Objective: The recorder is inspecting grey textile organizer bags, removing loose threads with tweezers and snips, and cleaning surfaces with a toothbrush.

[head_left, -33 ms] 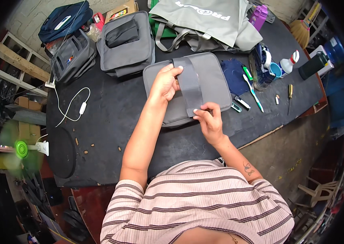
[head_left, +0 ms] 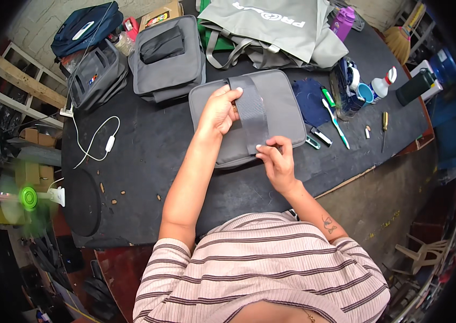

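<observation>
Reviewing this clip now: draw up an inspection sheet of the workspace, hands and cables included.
Surface: black tabletop, small brown scraps at left.
Job's things: gray rectangular fabric case, lying flat; dark gray strap across it.
Clutter: gray tote bag beyond the case; toothbrush, screwdriver and purple bottle at right.
Hands: left hand pinches the strap's left edge; right hand has fingertips at its near end, grip unclear.
Cables: white cord with inline switch, looped at left.
Surroundings: green fan at left; broom and plastic chair at right.
</observation>
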{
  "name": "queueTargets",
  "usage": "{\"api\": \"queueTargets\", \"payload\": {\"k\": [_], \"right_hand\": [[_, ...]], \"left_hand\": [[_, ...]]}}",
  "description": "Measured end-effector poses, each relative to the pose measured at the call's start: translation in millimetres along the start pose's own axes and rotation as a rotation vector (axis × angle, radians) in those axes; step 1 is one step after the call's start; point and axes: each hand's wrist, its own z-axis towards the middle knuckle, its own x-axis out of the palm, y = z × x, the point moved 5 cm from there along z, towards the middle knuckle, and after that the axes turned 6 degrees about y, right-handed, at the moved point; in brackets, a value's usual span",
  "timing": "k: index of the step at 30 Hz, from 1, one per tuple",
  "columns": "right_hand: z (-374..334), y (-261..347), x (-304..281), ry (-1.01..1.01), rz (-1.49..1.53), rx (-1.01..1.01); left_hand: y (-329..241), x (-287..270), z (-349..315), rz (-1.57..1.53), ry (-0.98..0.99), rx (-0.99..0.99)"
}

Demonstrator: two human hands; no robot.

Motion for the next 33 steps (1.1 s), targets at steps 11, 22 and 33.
{"api": "queueTargets", "payload": {"k": [11, 22, 33], "right_hand": [[45, -34, -6, 0.115, 0.4, 0.555], [64, -22, -40, -0.085, -0.084, 0.128], [-48, -187, -227, -0.386, -0.697, 0.678]], "left_hand": [[-8, 1, -7, -0.019, -0.022, 0.006], [35, 7, -35, 0.102, 0.154, -0.045], [48, 16, -34, -0.076, 0.143, 0.004]]}}
